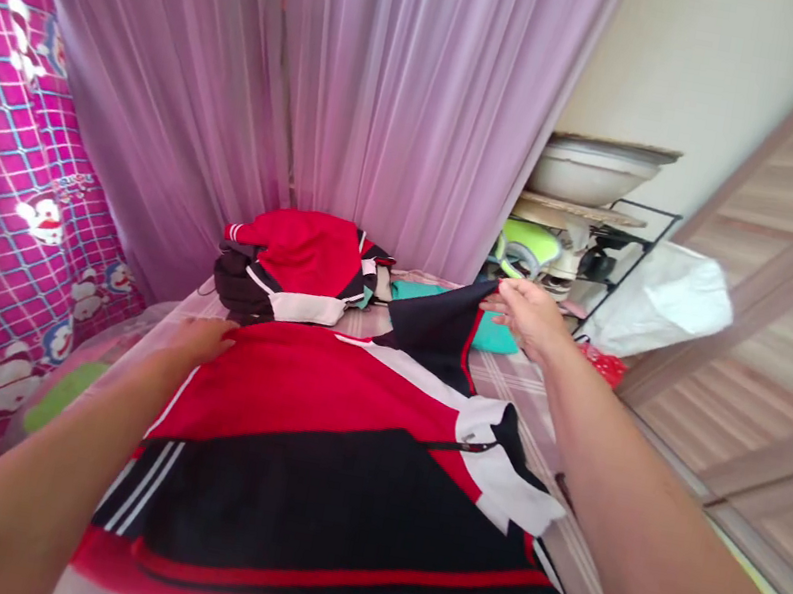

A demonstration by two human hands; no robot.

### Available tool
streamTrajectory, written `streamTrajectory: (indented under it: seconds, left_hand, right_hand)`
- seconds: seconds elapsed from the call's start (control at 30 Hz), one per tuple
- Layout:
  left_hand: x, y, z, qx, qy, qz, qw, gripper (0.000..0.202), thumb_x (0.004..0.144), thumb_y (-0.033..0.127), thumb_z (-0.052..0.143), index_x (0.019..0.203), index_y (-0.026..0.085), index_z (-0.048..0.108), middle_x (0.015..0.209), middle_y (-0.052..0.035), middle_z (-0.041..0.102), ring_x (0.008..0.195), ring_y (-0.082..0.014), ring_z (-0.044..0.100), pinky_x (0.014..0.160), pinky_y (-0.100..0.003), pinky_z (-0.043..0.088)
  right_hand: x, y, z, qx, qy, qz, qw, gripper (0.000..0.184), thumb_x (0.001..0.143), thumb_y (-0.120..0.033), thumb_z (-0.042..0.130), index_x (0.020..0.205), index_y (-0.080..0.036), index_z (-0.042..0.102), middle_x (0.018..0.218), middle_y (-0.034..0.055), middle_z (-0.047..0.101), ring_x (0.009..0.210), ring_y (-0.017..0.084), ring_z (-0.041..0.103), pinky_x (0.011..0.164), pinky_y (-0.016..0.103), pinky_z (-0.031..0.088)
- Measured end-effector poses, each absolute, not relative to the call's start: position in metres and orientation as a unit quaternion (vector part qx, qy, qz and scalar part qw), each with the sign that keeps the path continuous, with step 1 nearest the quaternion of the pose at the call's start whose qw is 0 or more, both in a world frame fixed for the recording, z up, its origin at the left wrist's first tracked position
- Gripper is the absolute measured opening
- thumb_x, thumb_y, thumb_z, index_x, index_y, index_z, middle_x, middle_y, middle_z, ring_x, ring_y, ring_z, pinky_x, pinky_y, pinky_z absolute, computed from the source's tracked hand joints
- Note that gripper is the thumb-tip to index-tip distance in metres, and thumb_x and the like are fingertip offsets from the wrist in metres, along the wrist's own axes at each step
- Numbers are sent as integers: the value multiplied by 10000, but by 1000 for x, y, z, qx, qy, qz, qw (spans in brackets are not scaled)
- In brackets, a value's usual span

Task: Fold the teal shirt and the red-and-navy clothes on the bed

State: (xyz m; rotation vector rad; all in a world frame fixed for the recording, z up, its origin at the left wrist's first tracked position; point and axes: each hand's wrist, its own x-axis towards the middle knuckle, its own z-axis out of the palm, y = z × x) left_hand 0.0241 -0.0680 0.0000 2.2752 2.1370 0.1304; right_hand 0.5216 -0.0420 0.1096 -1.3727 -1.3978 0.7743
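Note:
A red, black and white polo shirt [306, 383] with a white collar lies spread sideways across a plaid-covered bed. My right hand [526, 314] pinches the end of its dark sleeve [437, 329] and holds it raised and stretched toward the far side. At the shirt's far left corner, my left hand [207, 341] grips the red edge, its fingertips over the fabric. The near half shows a black panel with red and white bands along its front edge.
Beyond the shirt sits a pile of red, black and white clothing [312, 258], with a teal cloth [496, 336] beside it. A rack holding basins [596, 173] and a white bag [670, 297] stand at right. Purple curtains [413, 107] hang behind; a pink patterned cloth [24, 204] hangs left.

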Motion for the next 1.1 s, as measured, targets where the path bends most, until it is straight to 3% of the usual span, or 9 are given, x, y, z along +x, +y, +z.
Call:
streamTrajectory:
  seconds: [0.2, 0.37, 0.43, 0.53, 0.67, 0.77, 0.87, 0.97, 1.1]
  left_hand:
    - [16, -101, 20, 740, 670, 8, -60, 381, 877, 363, 429, 1088, 243, 723, 1112, -88, 742, 1089, -316, 648, 942, -411, 459]
    - [13, -158, 16, 800, 596, 12, -66, 402, 894, 336, 377, 1055, 225, 728, 1065, -109, 744, 1047, -294, 650, 980, -415, 422]
    - [15, -177, 13, 810, 584, -4, -64, 385, 897, 312, 374, 1027, 229, 726, 1039, -109, 747, 1032, -292, 652, 991, -428, 412]
    - [23, -194, 12, 807, 587, -39, -48, 347, 879, 266, 390, 985, 226, 717, 1042, -105, 750, 1046, -287, 652, 991, -433, 413]
    - [30, -200, 16, 797, 601, -59, 3, 337, 861, 279, 401, 974, 228, 713, 1063, -82, 758, 1050, -256, 661, 971, -375, 438]
    - [23, -191, 14, 780, 625, -19, 23, 413, 881, 393, 361, 1008, 230, 719, 1084, -81, 754, 1027, -259, 668, 926, -354, 473]
    - [7, -171, 8, 757, 653, 21, 8, 500, 872, 458, 335, 1062, 212, 727, 1113, -95, 746, 1040, -277, 662, 934, -371, 486]
    - [-7, -147, -1, 729, 682, 49, -6, 525, 864, 415, 329, 1146, 197, 714, 1190, -95, 724, 1112, -274, 644, 991, -376, 471]
    - [-13, -121, -12, 682, 730, 28, 28, 560, 846, 385, 378, 1292, 179, 649, 1313, -94, 668, 1209, -280, 610, 1039, -368, 449]
  right_hand:
    - [531, -107, 111, -544, -568, 323, 528, 188, 857, -404, 562, 863, -217, 572, 731, 37, 686, 691, 173, 695, 581, 235, 512]
    - [548, -169, 84, -544, -561, 321, 536, 170, 759, -394, 544, 705, -233, 552, 538, -1, 565, 518, 169, 566, 545, 282, 468]
    - [555, -189, 70, -565, -590, 329, 474, 222, 757, -424, 520, 639, -237, 533, 489, -7, 529, 495, 169, 536, 545, 288, 449]
    - [564, -208, 51, -607, -654, 351, 284, 295, 783, -461, 489, 593, -237, 515, 454, -13, 523, 478, 163, 526, 532, 276, 417]
    - [571, -205, 39, -644, -693, 306, 104, 298, 838, -446, 476, 658, -229, 571, 433, -35, 519, 453, 155, 528, 494, 258, 373]
    - [569, -186, 38, -671, -709, 199, 90, 303, 887, -400, 459, 778, -214, 671, 532, -15, 626, 533, 155, 595, 520, 245, 375]
    - [561, -155, 35, -688, -715, 77, 96, 307, 909, -339, 461, 902, -214, 741, 834, 41, 761, 780, 183, 688, 630, 245, 433]
    - [549, -118, 21, -694, -715, 15, 85, 339, 924, -301, 460, 1098, -227, 742, 1132, 72, 746, 1039, 227, 678, 812, 278, 482]
    - [538, -74, -7, -682, -728, 24, 67, 411, 941, -257, 447, 1287, -212, 663, 1299, 96, 675, 1200, 245, 615, 1003, 331, 452]
